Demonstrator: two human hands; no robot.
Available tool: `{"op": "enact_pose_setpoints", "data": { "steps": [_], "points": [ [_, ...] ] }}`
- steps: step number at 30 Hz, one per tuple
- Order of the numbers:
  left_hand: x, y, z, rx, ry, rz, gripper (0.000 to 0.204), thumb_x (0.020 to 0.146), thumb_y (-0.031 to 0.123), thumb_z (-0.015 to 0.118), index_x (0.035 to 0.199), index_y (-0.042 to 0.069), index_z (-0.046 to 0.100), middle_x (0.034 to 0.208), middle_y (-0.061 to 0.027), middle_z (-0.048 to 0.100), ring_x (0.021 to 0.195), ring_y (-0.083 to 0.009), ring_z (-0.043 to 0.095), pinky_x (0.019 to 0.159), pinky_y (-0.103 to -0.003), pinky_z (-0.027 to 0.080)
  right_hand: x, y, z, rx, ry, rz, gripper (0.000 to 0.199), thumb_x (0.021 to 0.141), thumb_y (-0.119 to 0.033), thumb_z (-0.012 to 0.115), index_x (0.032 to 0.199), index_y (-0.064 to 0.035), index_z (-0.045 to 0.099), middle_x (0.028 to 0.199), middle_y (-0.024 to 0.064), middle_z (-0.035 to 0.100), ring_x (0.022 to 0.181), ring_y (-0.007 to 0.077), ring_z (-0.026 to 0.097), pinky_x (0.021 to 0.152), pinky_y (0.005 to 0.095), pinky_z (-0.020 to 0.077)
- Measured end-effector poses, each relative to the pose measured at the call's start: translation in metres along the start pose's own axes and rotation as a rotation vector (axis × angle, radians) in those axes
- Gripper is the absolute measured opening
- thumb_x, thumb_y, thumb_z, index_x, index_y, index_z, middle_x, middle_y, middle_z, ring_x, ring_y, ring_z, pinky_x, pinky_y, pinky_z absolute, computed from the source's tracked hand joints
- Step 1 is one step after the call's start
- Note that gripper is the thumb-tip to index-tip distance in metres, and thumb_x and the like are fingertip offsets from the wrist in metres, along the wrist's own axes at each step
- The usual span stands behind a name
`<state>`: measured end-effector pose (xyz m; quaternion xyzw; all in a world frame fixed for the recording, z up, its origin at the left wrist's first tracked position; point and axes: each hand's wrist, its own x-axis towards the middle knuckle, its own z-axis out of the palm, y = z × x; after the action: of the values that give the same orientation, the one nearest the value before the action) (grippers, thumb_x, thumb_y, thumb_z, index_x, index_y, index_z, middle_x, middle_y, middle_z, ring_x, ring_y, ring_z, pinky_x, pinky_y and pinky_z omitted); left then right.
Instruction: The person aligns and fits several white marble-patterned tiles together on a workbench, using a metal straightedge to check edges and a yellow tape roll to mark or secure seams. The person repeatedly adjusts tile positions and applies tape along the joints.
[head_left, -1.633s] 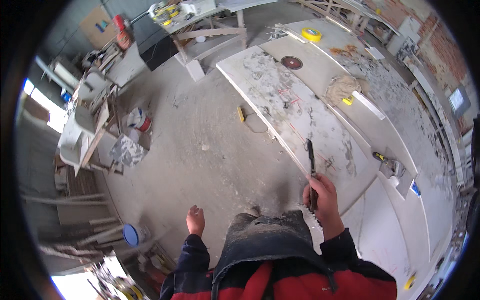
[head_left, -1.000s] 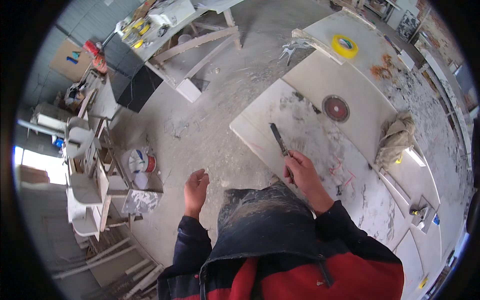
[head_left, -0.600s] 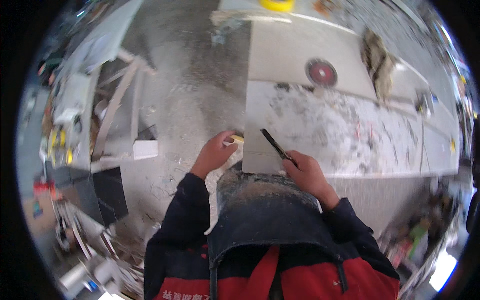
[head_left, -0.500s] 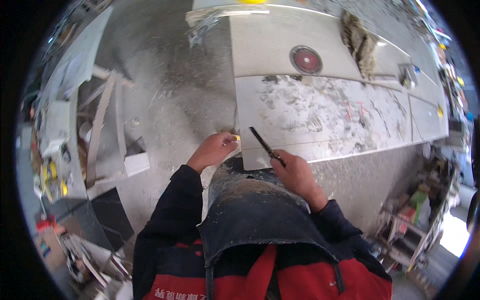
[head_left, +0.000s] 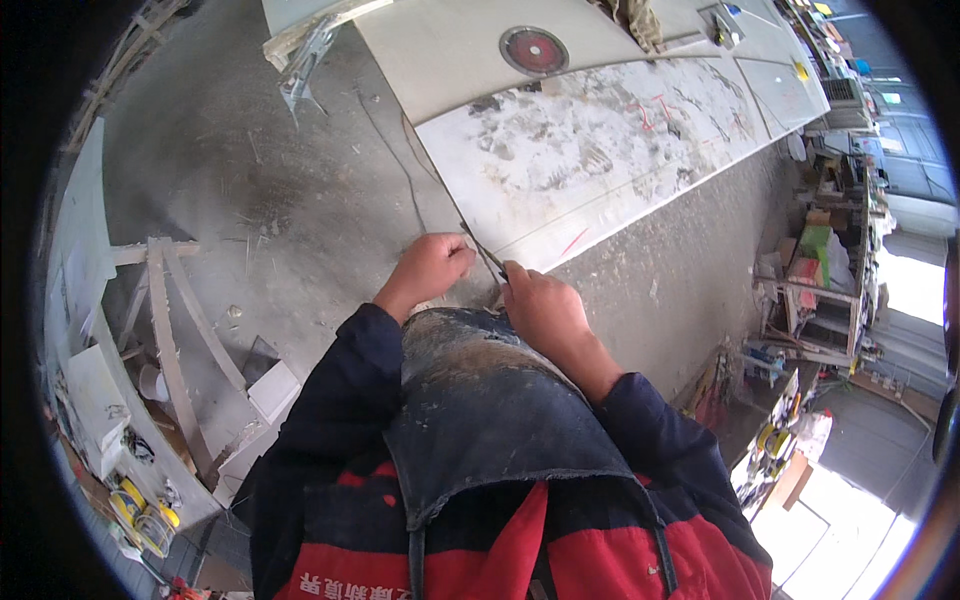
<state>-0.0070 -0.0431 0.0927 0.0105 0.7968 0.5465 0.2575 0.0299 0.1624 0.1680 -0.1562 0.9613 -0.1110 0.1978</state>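
My right hand is closed around a slim black stick-like tool, whose exact kind I cannot make out. The tool points up and left along the near left corner of a white, dirt-smudged slab. Just left of that corner, my left hand has its fingers curled together near the tool's shaft. Whatever those fingers pinch is hidden. Below both hands, a worn dark apron covers my front.
A round red-centred disc lies on the pale board beyond the slab. Left stands a wooden frame with offcuts by it. Cluttered shelves line the right side. A thin cord runs over the floor.
The view has turned, so the slab now slants up to the right. My right hand has come closer to my left, bringing the black tool to the slab's corner.
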Motion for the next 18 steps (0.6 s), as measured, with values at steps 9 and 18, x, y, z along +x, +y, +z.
{"op": "enact_pose_setpoints", "data": {
  "steps": [9, 18],
  "points": [
    [-0.008, -0.01, 0.004, -0.215, 0.066, -0.022, 0.027, 0.098, 0.023, 0.061, 0.086, -0.001, 0.067, 0.073, -0.0045, 0.069, 0.066, -0.0104, 0.061, 0.063, -0.03, 0.049, -0.111, 0.019, -0.018, 0.184, -0.21, 0.169, 0.023, 0.097, -0.022, 0.057, 0.109, -0.0037, 0.064, 0.086, 0.0202, 0.07, 0.083, 0.0385, 0.07, 0.071, 0.0477, 0.0541],
    [-0.063, -0.018, -0.008, -0.125, 0.253, 0.052, 0.022, 0.099, 0.02, 0.061, 0.092, 0.0, 0.068, 0.077, -0.0053, 0.069, 0.068, -0.011, 0.06, 0.065, -0.028, 0.048, 0.036, 0.01, -0.033, 1.404, -0.129, 0.303, 0.023, 0.101, -0.02, 0.057, 0.1, 0.0004, 0.067, 0.074, 0.0044, 0.066, 0.054, 0.0109, 0.055, 0.052, 0.0244, 0.0434]
  ]
}}
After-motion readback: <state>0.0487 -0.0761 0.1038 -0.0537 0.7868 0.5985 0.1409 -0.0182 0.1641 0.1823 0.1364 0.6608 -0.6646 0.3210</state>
